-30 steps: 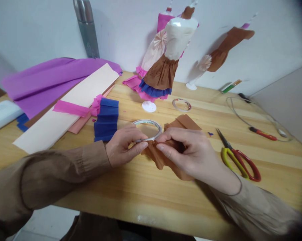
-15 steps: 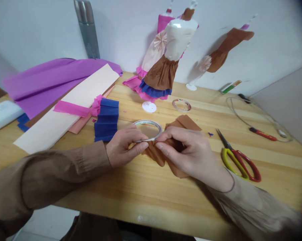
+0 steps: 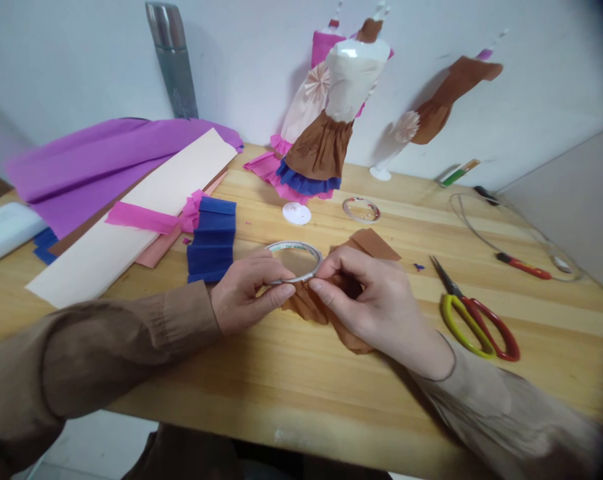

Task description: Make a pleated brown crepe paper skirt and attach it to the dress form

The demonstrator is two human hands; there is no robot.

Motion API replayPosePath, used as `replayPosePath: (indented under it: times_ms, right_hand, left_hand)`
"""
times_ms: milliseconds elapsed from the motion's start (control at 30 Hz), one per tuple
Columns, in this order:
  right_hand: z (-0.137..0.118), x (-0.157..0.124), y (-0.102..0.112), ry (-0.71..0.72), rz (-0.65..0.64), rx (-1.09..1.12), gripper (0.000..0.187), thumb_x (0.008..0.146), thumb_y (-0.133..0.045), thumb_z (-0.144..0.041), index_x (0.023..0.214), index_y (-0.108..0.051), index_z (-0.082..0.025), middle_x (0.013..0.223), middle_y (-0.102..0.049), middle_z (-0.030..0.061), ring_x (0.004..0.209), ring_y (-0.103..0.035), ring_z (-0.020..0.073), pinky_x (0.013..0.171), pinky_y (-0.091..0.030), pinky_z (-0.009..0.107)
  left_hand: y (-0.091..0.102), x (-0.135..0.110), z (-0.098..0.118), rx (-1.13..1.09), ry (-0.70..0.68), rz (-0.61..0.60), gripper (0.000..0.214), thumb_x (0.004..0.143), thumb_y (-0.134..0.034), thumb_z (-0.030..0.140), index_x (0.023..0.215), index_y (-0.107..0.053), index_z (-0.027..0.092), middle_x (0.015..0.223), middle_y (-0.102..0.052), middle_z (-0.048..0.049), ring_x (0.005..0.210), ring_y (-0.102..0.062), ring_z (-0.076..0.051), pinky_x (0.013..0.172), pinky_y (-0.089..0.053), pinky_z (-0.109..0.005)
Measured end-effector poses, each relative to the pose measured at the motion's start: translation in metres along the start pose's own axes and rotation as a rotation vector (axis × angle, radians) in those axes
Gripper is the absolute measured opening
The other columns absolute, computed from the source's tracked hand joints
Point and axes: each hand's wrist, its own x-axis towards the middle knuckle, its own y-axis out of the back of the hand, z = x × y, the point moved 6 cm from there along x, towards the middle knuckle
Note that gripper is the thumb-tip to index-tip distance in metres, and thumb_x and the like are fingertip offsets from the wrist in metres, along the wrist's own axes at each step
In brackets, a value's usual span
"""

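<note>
Brown crepe paper [image 3: 326, 303] lay gathered at the tabletop [image 3: 291, 380] centre, pinched closed between our left hand [image 3: 246, 293] and right hand [image 3: 371, 303]. The tape roll [image 3: 295, 261] touched both hands at 12 o'clock; scissors [image 3: 474, 317] lay at 3 o'clock. We judged that small, even pleats, held tightly at the gathered edge, suited this step.

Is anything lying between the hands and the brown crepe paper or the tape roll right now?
Nothing visible. The left hand already grips the tape roll at its near edge, and the right hand pinches the gathered brown crepe paper beside it. The scissors lie apart, to the right.
</note>
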Motion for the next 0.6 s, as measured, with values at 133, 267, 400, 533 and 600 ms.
replayPosePath:
  times_ms: [133, 267, 400, 533, 600]
  right_hand:
    - [0.0027, -0.0006, -0.0012, -0.025, 0.008, 0.006, 0.015, 0.081, -0.059, -0.021, 0.067, -0.054, -0.018, 0.053, -0.053, -0.0032, 0.046, -0.043, 0.008, 0.044, -0.034, 0.022]
    - [0.0052, -0.0008, -0.0025, -0.044, -0.025, 0.026, 0.016, 0.082, -0.058, -0.022, 0.067, -0.053, -0.018, 0.054, -0.053, -0.0032, 0.046, -0.043, 0.0079, 0.045, -0.033, 0.021]
    - [0.0035, -0.0009, -0.002, -0.041, -0.051, 0.006, 0.013, 0.08, -0.061, -0.024, 0.07, -0.055, -0.018, 0.055, -0.054, -0.0029, 0.049, -0.045, 0.0087, 0.046, -0.035, 0.022]
    - [0.0003, -0.0013, 0.0001, -0.024, -0.021, -0.028, 0.017, 0.08, -0.06, -0.02, 0.065, -0.054, -0.018, 0.052, -0.051, -0.0039, 0.045, -0.042, 0.0073, 0.046, -0.034, 0.021]
    - [0.0017, -0.0013, -0.0001, -0.042, -0.013, -0.018, 0.02, 0.079, -0.061, -0.02, 0.062, -0.051, -0.018, 0.051, -0.049, -0.0047, 0.044, -0.04, 0.0068, 0.045, -0.033, 0.021]
  left_hand:
    - [-0.0019, 0.0001, -0.0021, -0.018, 0.043, -0.041, 0.026, 0.092, -0.047, 0.026, 0.075, -0.063, 0.015, 0.064, -0.057, -0.002, 0.066, -0.051, -0.013, 0.064, -0.04, -0.026]
    - [-0.0028, 0.0018, -0.0014, -0.028, 0.056, -0.083, 0.029, 0.092, -0.045, 0.025, 0.072, -0.062, 0.014, 0.065, -0.059, -0.0031, 0.068, -0.051, -0.014, 0.067, -0.041, -0.028]
    - [-0.0031, 0.0026, -0.0016, -0.029, 0.058, -0.087, 0.027, 0.092, -0.046, 0.023, 0.071, -0.06, 0.014, 0.065, -0.06, -0.0031, 0.069, -0.051, -0.014, 0.068, -0.041, -0.028]
    - [-0.004, 0.0029, 0.0011, 0.002, 0.012, -0.083, 0.023, 0.092, -0.046, 0.022, 0.076, -0.062, 0.014, 0.064, -0.061, -0.0022, 0.066, -0.05, -0.013, 0.066, -0.041, -0.027]
    - [-0.0042, 0.0032, 0.0029, 0.005, -0.013, -0.086, 0.022, 0.092, -0.046, 0.022, 0.078, -0.062, 0.015, 0.064, -0.061, -0.0019, 0.065, -0.05, -0.013, 0.067, -0.041, -0.028]
